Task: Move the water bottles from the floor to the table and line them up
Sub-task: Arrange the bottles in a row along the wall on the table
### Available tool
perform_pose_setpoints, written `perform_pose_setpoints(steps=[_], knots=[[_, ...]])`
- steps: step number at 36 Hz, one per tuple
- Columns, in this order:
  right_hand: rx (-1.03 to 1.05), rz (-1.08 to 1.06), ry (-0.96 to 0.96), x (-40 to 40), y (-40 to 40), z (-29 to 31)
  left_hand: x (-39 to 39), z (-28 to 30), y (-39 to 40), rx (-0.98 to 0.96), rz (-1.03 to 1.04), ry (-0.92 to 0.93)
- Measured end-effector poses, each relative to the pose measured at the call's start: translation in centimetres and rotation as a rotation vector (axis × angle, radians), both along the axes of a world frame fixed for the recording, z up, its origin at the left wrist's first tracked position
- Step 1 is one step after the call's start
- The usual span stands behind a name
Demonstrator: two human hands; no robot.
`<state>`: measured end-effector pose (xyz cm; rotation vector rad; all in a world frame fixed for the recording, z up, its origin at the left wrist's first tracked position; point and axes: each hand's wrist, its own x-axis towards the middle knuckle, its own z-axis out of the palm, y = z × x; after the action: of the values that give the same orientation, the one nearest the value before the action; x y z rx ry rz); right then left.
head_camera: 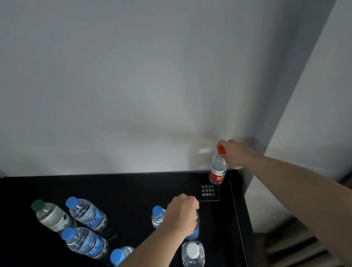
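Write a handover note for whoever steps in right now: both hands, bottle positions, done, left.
Right hand: closed on the red-capped clear plastic bottle, upright at the far right corner of the black glossy table.
Left hand: closed over the top of a blue-labelled clear bottle mid-table.
Done: several more bottles stand on the table, among them a green-capped bottle and a white-capped bottle.
Left: they stand scattered, not in a line. Floor stock not visible.

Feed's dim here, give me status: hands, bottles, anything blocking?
Right hand gripping red-cap bottle at table corner. Left hand clamped on blue-label bottle. Others crowd left.
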<state>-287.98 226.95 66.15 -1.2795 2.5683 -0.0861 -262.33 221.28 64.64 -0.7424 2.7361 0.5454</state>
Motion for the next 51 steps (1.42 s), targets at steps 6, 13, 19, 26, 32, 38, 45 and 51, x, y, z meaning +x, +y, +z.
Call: perform_pose_setpoints(steps=[6,13,19,26,32,38,45,51], knots=[[-0.015,-0.075,-0.017,0.1,0.5,-1.5,0.0,-0.4,0.5,-0.013,0.0,0.021],[-0.074,-0.158,-0.065,-1.2,0.4,-1.9,0.1,-0.6,0.3,0.01,0.012,0.034],[-0.149,-0.246,-0.135,-1.2,0.1,-2.3,0.3,-0.4,0.3,0.004,-0.002,0.047],[-0.258,-0.345,-0.201,-0.8,-0.3,-2.8,0.2,0.0,0.6,-0.004,0.004,0.043],[-0.276,-0.345,-0.216,-1.3,-0.9,-2.2,0.2,0.1,0.6,0.007,0.014,0.039],[-0.289,-0.375,-0.205,-2.0,-0.4,-2.1,0.3,-0.1,0.5,0.015,0.013,0.056],[-0.281,-0.365,-0.163,-2.1,-0.3,-2.0,0.0,-0.1,0.5,0.025,0.027,0.062],[-0.307,-0.346,-0.121,-2.1,0.5,-2.5,0.0,0.0,0.5,0.036,0.029,0.061]])
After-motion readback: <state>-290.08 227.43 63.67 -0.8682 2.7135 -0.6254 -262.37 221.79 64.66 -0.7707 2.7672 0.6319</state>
